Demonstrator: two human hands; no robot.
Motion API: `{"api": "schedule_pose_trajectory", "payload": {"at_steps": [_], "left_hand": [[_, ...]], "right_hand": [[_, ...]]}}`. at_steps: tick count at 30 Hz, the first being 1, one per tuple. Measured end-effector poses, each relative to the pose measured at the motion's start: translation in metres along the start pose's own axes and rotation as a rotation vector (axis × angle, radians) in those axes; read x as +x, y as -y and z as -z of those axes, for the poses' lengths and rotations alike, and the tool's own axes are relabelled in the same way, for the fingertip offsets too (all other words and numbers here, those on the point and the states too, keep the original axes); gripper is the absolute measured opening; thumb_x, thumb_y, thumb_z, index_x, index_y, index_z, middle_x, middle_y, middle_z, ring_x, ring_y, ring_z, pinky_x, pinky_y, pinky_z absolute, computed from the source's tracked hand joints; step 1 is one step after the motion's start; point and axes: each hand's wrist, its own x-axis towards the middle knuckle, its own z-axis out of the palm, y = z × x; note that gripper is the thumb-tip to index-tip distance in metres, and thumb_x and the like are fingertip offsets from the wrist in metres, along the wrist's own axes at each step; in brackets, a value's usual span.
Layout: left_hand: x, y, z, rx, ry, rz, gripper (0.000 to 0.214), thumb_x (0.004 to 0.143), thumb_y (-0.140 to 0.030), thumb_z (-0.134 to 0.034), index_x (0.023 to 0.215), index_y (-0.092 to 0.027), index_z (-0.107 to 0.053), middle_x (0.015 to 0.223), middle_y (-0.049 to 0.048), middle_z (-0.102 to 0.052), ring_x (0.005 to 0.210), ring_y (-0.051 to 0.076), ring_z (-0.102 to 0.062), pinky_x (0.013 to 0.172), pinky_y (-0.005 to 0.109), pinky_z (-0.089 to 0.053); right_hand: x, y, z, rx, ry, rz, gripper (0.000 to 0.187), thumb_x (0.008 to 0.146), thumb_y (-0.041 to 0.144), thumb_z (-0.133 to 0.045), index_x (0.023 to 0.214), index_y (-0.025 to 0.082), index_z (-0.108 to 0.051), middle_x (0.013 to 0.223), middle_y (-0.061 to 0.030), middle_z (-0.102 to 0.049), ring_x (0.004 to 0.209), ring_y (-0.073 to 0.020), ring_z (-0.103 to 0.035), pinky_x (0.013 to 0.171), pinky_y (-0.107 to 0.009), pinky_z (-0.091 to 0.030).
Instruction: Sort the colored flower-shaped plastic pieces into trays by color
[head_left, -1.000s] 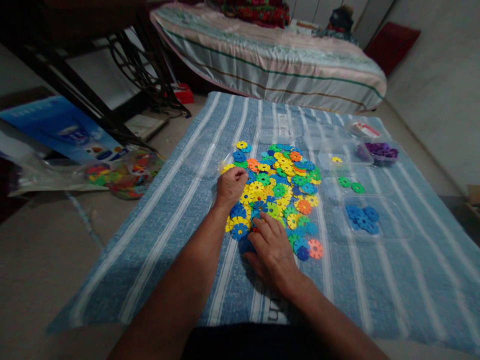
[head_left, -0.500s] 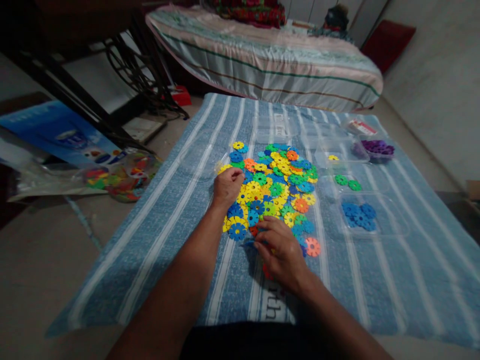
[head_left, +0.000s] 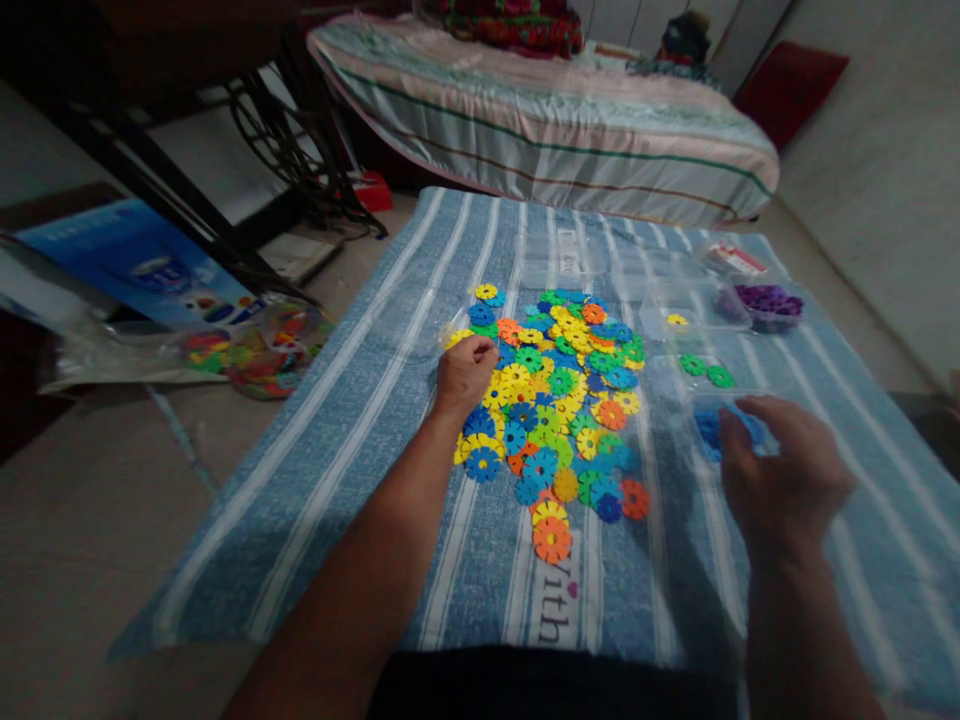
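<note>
A loose pile of flower-shaped plastic discs (head_left: 540, 380) in yellow, blue, green and orange spreads over the striped cloth. At the pile's left edge is my left hand (head_left: 466, 372), its fingers pressed together; whatever they hold, if anything, is hidden. My right hand (head_left: 795, 475), smeared by motion, is over a clear container of blue discs (head_left: 706, 428) on the right. A blue disc (head_left: 752, 428) shows between its curled thumb and fingers. Just beyond sit two green discs (head_left: 706, 370) in another clear container.
Farther back are a container of purple discs (head_left: 766, 302), one with a yellow disc (head_left: 676, 320), and a clear box (head_left: 551, 270). A clear lid (head_left: 409, 310) lies left of the pile. A bag of colourful pieces (head_left: 262, 355) is left of the table, and a bed (head_left: 555, 120) stands behind.
My right hand has moved from the pile's near edge rightward to the container of blue discs, carrying something blue. My left hand keeps its place at the pile. The view has shifted slightly.
</note>
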Motion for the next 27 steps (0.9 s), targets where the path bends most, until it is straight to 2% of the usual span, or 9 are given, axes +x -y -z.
{"api": "schedule_pose_trajectory", "payload": {"at_steps": [2, 7, 9, 11, 16, 21, 27], "left_hand": [[0.0, 0.001, 0.0, 0.003, -0.005, 0.004, 0.014, 0.075, -0.027, -0.059, 0.081, -0.018, -0.068, 0.08, 0.0002, -0.072, 0.075, 0.016, -0.066, 0.074, 0.025, -0.051], [-0.001, 0.005, -0.001, 0.01, 0.0, -0.007, 0.014, 0.077, -0.027, -0.058, 0.082, -0.019, -0.068, 0.082, 0.0005, -0.072, 0.076, 0.016, -0.066, 0.075, 0.025, -0.051], [-0.001, 0.006, -0.001, 0.023, 0.003, -0.015, 0.014, 0.077, -0.027, -0.058, 0.082, -0.018, -0.069, 0.081, 0.001, -0.072, 0.075, 0.016, -0.066, 0.075, 0.026, -0.051], [-0.001, 0.006, -0.001, 0.031, 0.006, -0.019, 0.014, 0.077, -0.026, -0.058, 0.082, -0.019, -0.069, 0.08, 0.0008, -0.072, 0.075, 0.016, -0.066, 0.075, 0.026, -0.051], [0.0, 0.009, -0.003, 0.014, 0.008, -0.019, 0.012, 0.077, -0.024, -0.058, 0.082, -0.02, -0.068, 0.082, 0.0005, -0.072, 0.077, 0.015, -0.066, 0.075, 0.025, -0.052], [0.0, 0.011, -0.004, -0.009, 0.015, -0.028, 0.013, 0.078, -0.026, -0.057, 0.082, -0.019, -0.068, 0.081, 0.0006, -0.071, 0.077, 0.016, -0.066, 0.074, 0.025, -0.052], [0.0, 0.007, -0.002, -0.014, 0.005, -0.009, 0.014, 0.076, -0.026, -0.058, 0.082, -0.019, -0.068, 0.079, -0.0003, -0.072, 0.074, 0.015, -0.066, 0.073, 0.025, -0.052]], "right_hand": [[-0.01, 0.023, -0.006, 0.12, 0.082, 0.058, 0.009, 0.086, 0.026, -0.063, 0.091, 0.019, -0.067, 0.093, -0.0095, -0.07, 0.096, -0.0275, -0.066, 0.088, -0.048, -0.053], [-0.044, 0.11, -0.032, 0.468, 0.393, 0.255, 0.013, 0.087, 0.019, -0.059, 0.098, 0.02, -0.067, 0.11, -0.0113, -0.066, 0.119, -0.0282, -0.056, 0.096, -0.047, -0.051], [-0.053, 0.137, -0.042, 0.472, 0.511, 0.34, 0.017, 0.086, 0.021, -0.062, 0.102, 0.018, -0.067, 0.117, -0.0135, -0.064, 0.125, -0.0313, -0.05, 0.098, -0.05, -0.049], [-0.059, 0.153, -0.053, 0.414, 0.593, 0.4, 0.022, 0.084, 0.025, -0.066, 0.104, 0.018, -0.067, 0.123, -0.015, -0.062, 0.127, -0.0337, -0.047, 0.099, -0.052, -0.047], [-0.068, 0.161, -0.068, 0.347, 0.639, 0.393, 0.019, 0.084, 0.025, -0.065, 0.102, 0.019, -0.067, 0.125, -0.0149, -0.061, 0.127, -0.0328, -0.047, 0.103, -0.055, -0.042], [-0.068, 0.156, -0.065, 0.376, 0.626, 0.377, 0.018, 0.08, 0.022, -0.068, 0.098, 0.017, -0.067, 0.123, -0.0156, -0.062, 0.128, -0.0336, -0.046, 0.103, -0.054, -0.043], [-0.063, 0.154, -0.062, 0.382, 0.66, 0.347, 0.027, 0.079, 0.024, -0.069, 0.105, 0.016, -0.065, 0.129, -0.0175, -0.059, 0.132, -0.0351, -0.042, 0.104, -0.057, -0.039]]}}
